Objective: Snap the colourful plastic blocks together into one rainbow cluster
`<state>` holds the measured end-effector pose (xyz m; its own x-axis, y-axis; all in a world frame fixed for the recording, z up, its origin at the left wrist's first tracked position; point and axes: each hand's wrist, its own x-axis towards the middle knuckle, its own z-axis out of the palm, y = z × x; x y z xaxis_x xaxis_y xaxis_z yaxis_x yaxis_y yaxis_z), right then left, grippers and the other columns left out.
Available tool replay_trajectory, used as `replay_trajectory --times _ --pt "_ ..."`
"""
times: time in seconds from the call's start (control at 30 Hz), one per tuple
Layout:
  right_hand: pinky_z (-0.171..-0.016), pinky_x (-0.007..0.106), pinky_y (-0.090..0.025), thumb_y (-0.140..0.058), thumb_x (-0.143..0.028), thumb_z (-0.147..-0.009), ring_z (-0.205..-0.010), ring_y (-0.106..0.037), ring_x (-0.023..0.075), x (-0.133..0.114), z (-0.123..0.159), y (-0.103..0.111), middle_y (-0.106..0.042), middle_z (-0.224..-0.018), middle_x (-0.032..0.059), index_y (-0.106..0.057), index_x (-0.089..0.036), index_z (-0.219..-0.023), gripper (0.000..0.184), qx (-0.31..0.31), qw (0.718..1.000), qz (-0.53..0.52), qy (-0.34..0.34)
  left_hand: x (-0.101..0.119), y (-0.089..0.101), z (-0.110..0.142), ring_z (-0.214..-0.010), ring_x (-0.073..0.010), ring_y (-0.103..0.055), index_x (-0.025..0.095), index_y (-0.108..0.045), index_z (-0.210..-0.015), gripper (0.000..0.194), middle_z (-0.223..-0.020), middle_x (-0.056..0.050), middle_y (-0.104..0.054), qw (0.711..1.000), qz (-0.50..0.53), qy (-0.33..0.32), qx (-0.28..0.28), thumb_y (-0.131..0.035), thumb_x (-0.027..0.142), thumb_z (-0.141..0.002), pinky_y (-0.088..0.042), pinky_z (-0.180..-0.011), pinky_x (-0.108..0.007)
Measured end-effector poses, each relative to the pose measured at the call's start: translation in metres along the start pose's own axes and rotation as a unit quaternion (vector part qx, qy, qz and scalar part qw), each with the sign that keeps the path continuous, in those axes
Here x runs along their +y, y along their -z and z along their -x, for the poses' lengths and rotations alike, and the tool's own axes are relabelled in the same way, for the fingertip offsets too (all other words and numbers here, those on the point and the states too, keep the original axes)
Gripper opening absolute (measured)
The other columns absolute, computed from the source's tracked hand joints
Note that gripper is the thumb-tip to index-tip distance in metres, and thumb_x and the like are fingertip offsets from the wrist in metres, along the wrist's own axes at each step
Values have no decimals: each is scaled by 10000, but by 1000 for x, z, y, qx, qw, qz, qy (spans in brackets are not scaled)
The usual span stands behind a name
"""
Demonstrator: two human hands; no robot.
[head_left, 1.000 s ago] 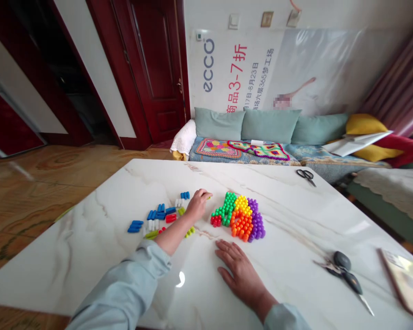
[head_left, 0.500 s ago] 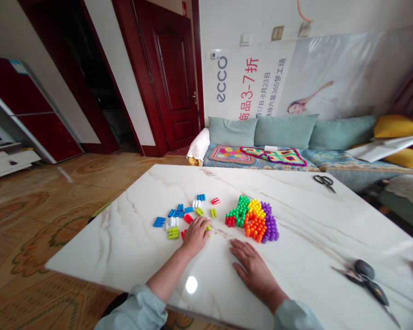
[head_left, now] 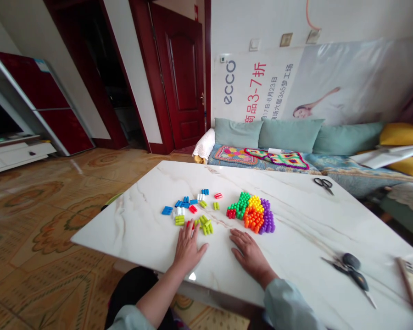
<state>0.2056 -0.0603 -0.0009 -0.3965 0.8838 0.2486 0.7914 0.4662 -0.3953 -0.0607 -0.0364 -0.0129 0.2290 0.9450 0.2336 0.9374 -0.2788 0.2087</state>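
Well beyond the fingers (head_left: pixel 236 234), black-handled scissors (head_left: pixel 323 184) lie on the marble surface (head_left: pixel 313 229); a second black-handled pair (head_left: pixel 351 270) lies rightward, with a teal-cushioned sofa (head_left: pixel 289 136) past the far edge.

The open left hand (head_left: pixel 188 250) lies flat on a white veined marble surface (head_left: pixel 131 229), empty, its fingertips just beside a small pile of lime-green plastic pegs (head_left: pixel 205 225). The open right hand (head_left: pixel 250 258) rests flat and empty, near the lower edge of a rounded cluster of green, yellow, orange, purple and red plastic beads (head_left: pixel 251 213). Loose blue plastic pegs (head_left: pixel 167 210) and white plastic pegs (head_left: pixel 181 211) lie to the left of the cluster. Black-handled scissors (head_left: pixel 323 184) lie toward the surface's far edge, before a teal-cushioned sofa (head_left: pixel 289 135).
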Motion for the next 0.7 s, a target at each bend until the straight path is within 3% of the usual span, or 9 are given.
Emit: replay_trajectory --times 0.3,0.47,0.57,0.7 --pt "-1105 435 -306 -445 -266 -893 -1323 -391 221 -3 -3 -1 -479 -1402 127 -556 -152 -1222 366 -6 999 44 15 6 3 -1 -1441 -322 -95 210 -253 -1482 744 -1576 -97 -142 1000 6 5 12 -488 522 -849 -116 -1155 -501" --pt "-1033 382 -392 -528 -209 -819 -1256 -470 237 -17 -18 16 -483 -1396 138 -570 -154 -1217 404 -94 992 75 -46 6 3 -1 -1442 -318 -95 214 -292 -1469 738 -1578 -86 -136 1000 22 11 11 -494 530 -833 -110 -1159 -497" --pt "-932 355 -455 -589 -186 -761 -1125 -569 246 -29 -33 28 -605 -1247 117 -639 -181 -1123 365 -135 984 99 -62 7 3 -2 -1447 -306 -77 227 -284 -1474 749 -1579 -68 -134 999 26 24 1 -504 515 -818 -104 -1161 -500" --pt "-837 307 -478 -542 -202 -815 -948 -640 210 -40 -64 31 -682 -1043 83 -684 -191 -1027 255 -112 987 94 -69 8 4 -4 -1448 -298 -65 226 -263 -1484 770 -1578 -53 -122 999 26 34 -12 -505 493 -803 -116 -1164 -502"
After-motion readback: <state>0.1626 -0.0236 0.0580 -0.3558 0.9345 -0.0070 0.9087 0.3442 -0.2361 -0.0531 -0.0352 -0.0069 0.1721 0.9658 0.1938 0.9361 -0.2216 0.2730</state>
